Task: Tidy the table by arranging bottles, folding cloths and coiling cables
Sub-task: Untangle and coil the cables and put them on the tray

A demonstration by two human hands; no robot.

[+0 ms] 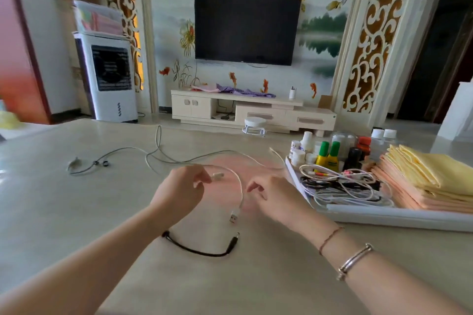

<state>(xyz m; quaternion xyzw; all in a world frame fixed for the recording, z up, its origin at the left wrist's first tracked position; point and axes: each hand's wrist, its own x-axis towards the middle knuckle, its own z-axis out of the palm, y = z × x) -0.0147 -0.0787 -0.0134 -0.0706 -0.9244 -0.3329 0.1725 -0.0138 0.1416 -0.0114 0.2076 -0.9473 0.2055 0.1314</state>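
Here, a white cable (pixel 236 179) is pinched near its plug by the left hand (pixel 180 190).
The right hand (pixel 275 193) is held loosely curled, gripping nothing, above the table (pixel 76 212).

Two hands in view, left hand (pixel 180 188) and right hand (pixel 271 195), centre frame; loose on the table (pixel 76 212): one white USB cable (pixel 239 184), one short black cable (pixel 202 250), one grey cable (pixel 112 153) upper left; two green-capped bottles (pixel 329 156) in the tray (pixel 384 217), right; remaining bottles and tangled cables there not countable.
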